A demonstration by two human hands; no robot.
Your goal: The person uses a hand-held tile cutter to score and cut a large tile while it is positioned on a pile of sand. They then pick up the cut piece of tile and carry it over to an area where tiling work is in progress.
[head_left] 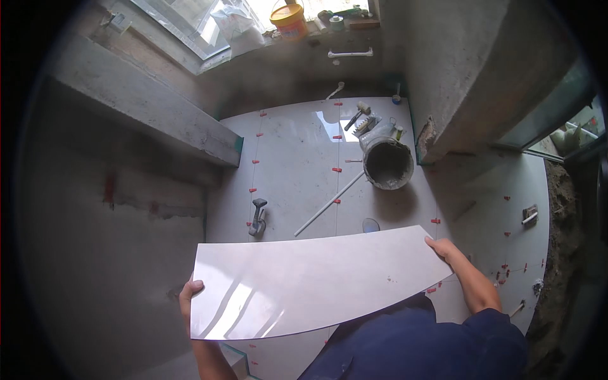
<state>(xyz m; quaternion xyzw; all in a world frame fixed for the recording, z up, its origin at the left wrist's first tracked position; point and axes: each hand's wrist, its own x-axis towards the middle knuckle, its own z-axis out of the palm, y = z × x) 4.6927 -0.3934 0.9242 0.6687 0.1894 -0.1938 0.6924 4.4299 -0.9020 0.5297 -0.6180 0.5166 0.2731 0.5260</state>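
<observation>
A long glossy white tile (pixel 304 285) is held up off the floor in front of my body, with window light reflecting near its left end. My left hand (pixel 189 294) is closed on the tile's left edge, its thumb over the top face and the fingers mostly hidden beneath. At the opposite end my right hand (pixel 441 250) grips the right edge, thumb near the far corner. The tile covers part of the floor and of my torso. Just past its far edge, a grey-and-black handled tool (pixel 258 216) rests on the tiled floor.
Red levelling wedges (pixel 337 170) line the joints of the tiled floor (pixel 294 152). A mortar-smeared bucket (pixel 410 174) stands beyond the tile, beside a mallet (pixel 358 114), a notched trowel (pixel 365 126) and a white rod (pixel 329 202). A concrete ledge (pixel 158 104) juts from the left.
</observation>
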